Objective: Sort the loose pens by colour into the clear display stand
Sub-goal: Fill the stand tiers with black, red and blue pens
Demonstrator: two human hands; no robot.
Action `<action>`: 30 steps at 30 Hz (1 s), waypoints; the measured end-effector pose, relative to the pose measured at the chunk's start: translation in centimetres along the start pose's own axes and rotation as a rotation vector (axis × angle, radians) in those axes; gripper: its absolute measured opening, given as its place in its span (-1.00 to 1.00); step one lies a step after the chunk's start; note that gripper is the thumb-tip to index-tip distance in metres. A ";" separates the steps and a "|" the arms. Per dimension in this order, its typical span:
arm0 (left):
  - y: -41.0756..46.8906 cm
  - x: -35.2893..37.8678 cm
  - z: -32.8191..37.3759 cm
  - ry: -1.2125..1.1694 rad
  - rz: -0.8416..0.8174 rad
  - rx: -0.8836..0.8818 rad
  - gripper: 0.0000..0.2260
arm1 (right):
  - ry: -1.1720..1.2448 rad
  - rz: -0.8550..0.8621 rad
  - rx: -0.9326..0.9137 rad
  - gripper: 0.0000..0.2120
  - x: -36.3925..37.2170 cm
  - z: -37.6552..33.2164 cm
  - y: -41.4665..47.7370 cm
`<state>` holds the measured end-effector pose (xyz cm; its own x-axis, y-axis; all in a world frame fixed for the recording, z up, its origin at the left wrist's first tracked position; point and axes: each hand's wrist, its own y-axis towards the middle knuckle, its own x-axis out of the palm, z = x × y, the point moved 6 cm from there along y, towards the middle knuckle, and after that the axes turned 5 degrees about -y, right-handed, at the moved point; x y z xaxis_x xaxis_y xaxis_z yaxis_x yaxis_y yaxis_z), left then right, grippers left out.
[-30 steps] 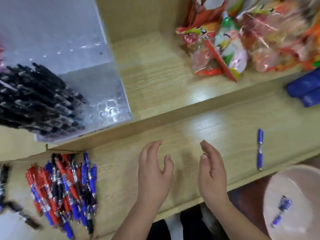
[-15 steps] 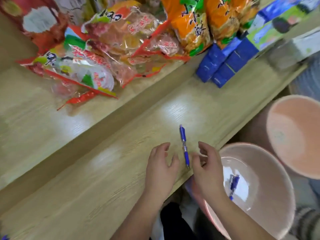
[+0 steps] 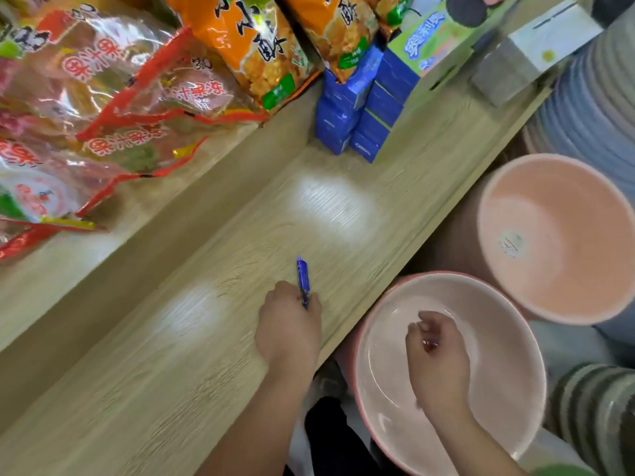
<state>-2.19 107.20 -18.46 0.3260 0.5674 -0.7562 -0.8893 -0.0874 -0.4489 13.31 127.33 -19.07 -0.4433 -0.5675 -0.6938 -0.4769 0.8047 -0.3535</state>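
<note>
We find the left hand (image 3: 290, 326) low on the wooden shelf (image 3: 192, 365), its fingers curled round the lower end of a blue pen (image 3: 302, 274) so that most of the barrel sticks up and away from the knuckles. That looks to us like a quick pick-up grip rather than a writing one, good enough for carrying the pen off to be sorted. The right hand (image 3: 437, 353) hangs inside the pink basin (image 3: 498, 393) that sits just below the shelf edge. Its fingertips are drawn together over the bottom, with a small purplish glint among them. We cannot tell whether they pinch something or are merely bunched. We take it that a stray piece may have dropped in there, which would explain a hand going down into a basin during a pen job. A second, peach basin (image 3: 556, 304) stands beside and behind the first, and nothing lies in it that we can make out. Snack bags (image 3: 144, 84) and blue boxes (image 3: 347, 115) crowd the back of the shelf, well apart from the pen (they look like shop stock, not part of the sorting). The clear display stand is out of view, so we judge this pen gathered but not yet sorted, and it has to be carried to wherever the stand is.
</note>
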 end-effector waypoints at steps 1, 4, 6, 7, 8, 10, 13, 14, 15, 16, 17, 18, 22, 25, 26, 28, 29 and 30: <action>0.0 0.3 0.3 0.004 -0.014 0.003 -0.82 | -0.041 0.021 0.062 -0.86 -0.6 2.6 0.5; -0.9 1.1 1.9 -0.012 -0.046 0.061 -0.88 | -0.239 -0.024 0.263 -0.79 -1.2 10.2 1.5; -2.3 1.8 3.5 -0.029 -0.078 0.153 -0.89 | -0.312 -0.077 0.341 -0.72 -0.9 13.4 1.6; -3.0 2.2 4.2 -0.035 -0.102 0.199 -0.90 | -0.315 -0.103 0.358 -0.76 -0.6 14.2 1.6; -3.6 2.6 4.9 -0.034 -0.127 0.241 -0.91 | -0.308 -0.132 0.376 -0.80 -0.1 14.9 1.7; -4.8 3.6 5.6 -0.034 -0.191 0.299 -0.92 | -0.304 -0.183 0.406 -0.73 1.0 15.5 1.8; -5.9 4.8 5.8 -0.071 -0.302 0.317 -0.93 | -0.334 -0.220 0.431 -0.76 2.1 16.2 2.3; -5.8 4.9 5.6 -0.093 -0.330 0.309 -0.93 | -0.349 -0.225 0.424 -0.79 2.4 16.2 2.5; -5.8 5.0 5.3 -0.130 -0.357 0.298 -0.94 | -0.362 -0.220 0.417 -0.83 2.2 15.8 2.6; -5.7 5.0 4.9 -0.178 -0.382 0.280 -0.94 | -0.368 -0.218 0.409 -0.88 1.9 15.1 2.7; -5.6 4.7 4.5 -0.232 -0.401 0.255 -0.94 | -0.352 -0.206 0.383 -0.89 1.6 14.1 2.7; -5.6 4.2 4.2 -0.289 -0.413 0.223 -0.93 | -0.316 -0.185 0.354 -0.89 1.2 12.8 2.6; -5.6 1.5 3.0 -0.457 -0.416 0.131 -0.89 | -0.083 -0.134 0.181 -0.96 -0.8 4.7 0.7; -5.5 -1.7 1.4 -0.551 -0.379 0.086 -0.90 | 0.070 -0.260 0.055 -0.94 -0.2 -1.9 -2.0; -5.5 -3.1 0.6 -0.580 -0.354 0.076 -0.91 | 0.107 -0.306 0.021 -0.93 0.5 -4.1 -3.1; -5.6 -6.0 -1.4 -0.636 -0.297 0.051 -0.91 | 0.131 -0.391 -0.059 -0.94 2.5 -8.1 -5.6; -5.7 -7.4 -2.5 -0.663 -0.272 0.034 -0.91 | 0.136 -0.433 -0.087 -0.94 3.7 -9.9 -6.9; -5.8 -8.9 -3.8 -0.686 -0.250 0.013 -0.90 | 0.148 -0.485 -0.103 -0.94 5.0 -11.5 -8.4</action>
<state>1.27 99.51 -10.99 0.2488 0.9550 -0.1613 -0.8199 0.1190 -0.5601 6.39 115.70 -12.37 -0.2513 -0.8958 -0.3665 -0.7233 0.4254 -0.5439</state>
